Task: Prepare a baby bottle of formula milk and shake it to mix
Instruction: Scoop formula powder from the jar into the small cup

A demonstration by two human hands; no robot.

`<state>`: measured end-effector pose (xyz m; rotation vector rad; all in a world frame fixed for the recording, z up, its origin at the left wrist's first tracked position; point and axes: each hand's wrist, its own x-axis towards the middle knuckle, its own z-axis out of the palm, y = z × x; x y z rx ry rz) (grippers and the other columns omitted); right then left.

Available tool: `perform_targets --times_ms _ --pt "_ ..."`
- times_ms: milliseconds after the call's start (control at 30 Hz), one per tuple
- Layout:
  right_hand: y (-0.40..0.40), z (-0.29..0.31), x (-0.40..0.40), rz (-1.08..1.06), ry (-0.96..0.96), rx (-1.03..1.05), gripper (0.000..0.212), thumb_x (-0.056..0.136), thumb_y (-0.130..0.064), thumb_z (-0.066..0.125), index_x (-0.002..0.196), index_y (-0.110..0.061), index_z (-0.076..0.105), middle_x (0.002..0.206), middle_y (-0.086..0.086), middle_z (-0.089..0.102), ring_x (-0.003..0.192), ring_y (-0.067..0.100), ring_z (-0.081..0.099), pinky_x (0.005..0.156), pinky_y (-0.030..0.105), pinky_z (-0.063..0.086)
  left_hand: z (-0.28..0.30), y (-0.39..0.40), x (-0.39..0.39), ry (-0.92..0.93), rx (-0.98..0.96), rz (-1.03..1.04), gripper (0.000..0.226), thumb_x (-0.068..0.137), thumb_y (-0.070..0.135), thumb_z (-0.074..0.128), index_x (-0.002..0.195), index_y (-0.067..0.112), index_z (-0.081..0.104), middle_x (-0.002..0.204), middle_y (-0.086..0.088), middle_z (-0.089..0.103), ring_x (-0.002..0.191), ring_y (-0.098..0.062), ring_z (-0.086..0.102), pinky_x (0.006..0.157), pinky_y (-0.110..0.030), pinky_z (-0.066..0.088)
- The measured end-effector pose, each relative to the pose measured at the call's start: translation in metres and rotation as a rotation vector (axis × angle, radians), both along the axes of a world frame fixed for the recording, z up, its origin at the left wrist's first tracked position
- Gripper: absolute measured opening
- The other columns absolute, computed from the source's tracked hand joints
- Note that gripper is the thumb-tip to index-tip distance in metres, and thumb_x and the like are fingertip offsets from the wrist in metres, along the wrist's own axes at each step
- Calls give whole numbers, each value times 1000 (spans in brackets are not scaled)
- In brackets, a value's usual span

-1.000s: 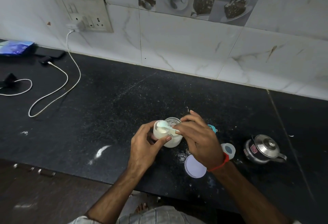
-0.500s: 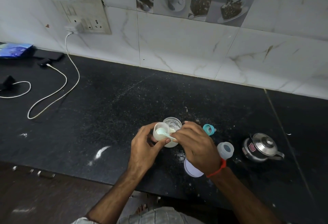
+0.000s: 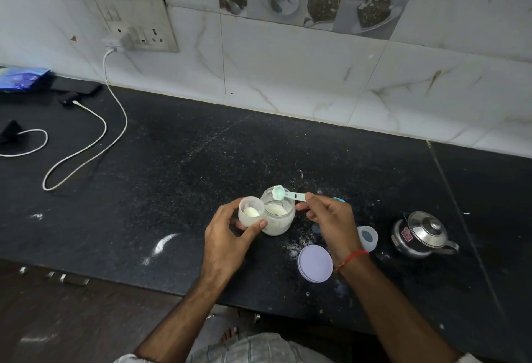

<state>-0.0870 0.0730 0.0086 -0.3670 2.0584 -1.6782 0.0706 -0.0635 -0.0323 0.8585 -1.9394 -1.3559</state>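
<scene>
On the black counter my left hand (image 3: 230,236) grips a small translucent baby bottle (image 3: 251,213) with white powder in its bottom. It is held against a clear glass jar (image 3: 280,218) of white formula powder. My right hand (image 3: 328,218) pinches the handle of a teal measuring scoop (image 3: 283,194), whose bowl hovers over the far rim of the jar. The lilac jar lid (image 3: 315,263) lies flat on the counter below my right wrist. A translucent bottle cap (image 3: 368,237) stands right of my right hand. A teal ring (image 3: 339,199) peeks out behind my right hand.
A small steel kettle (image 3: 421,237) with lid stands at the right. White powder (image 3: 161,244) is spilled on the counter left of my left hand. A white charging cable (image 3: 86,149) runs from the wall socket (image 3: 135,23) to devices at the far left. The counter's front edge lies just below my wrists.
My right hand has lifted the scoop out of the bottle's mouth and swung it right, over the jar. My left hand still holds the bottle.
</scene>
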Motion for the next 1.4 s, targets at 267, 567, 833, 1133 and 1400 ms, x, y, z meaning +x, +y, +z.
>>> perform_targets --times_ms 267,567,833,1133,1400 --pt "-28 -14 -20 158 344 326 10 88 -28 82 87 -18 83 73 -17 72 73 1 68 73 25 54 2 2 5 2 5 17 49 74 25 92 116 35 67 110 13 68 86 -8 65 70 -13 52" --pt "-62 3 -25 408 690 793 24 94 -49 69 101 -29 81 121 4 60 122 30 45 101 44 36 4 4 6 1 -19 -7 51 75 24 92 115 39 63 109 12 68 85 -7 66 71 -17 54" --pt "-75 8 -28 545 938 990 33 101 -48 57 118 -27 77 126 4 52 121 29 43 100 50 33 6 5 5 9 -14 -15 51 75 24 91 114 42 63 110 13 68 86 -9 67 72 -17 55" --pt "-54 11 -35 421 1000 698 16 100 -40 62 105 -33 76 103 -7 51 107 19 52 95 40 23 9 7 2 7 -8 -31 51 76 24 91 118 36 65 112 15 67 87 -7 66 72 -15 53" --pt "25 25 -63 161 830 626 13 91 -37 76 89 -31 65 94 -13 52 96 13 50 92 41 35 8 13 -9 7 -31 -61 51 78 23 89 123 31 66 118 11 67 97 -5 68 75 -14 53"
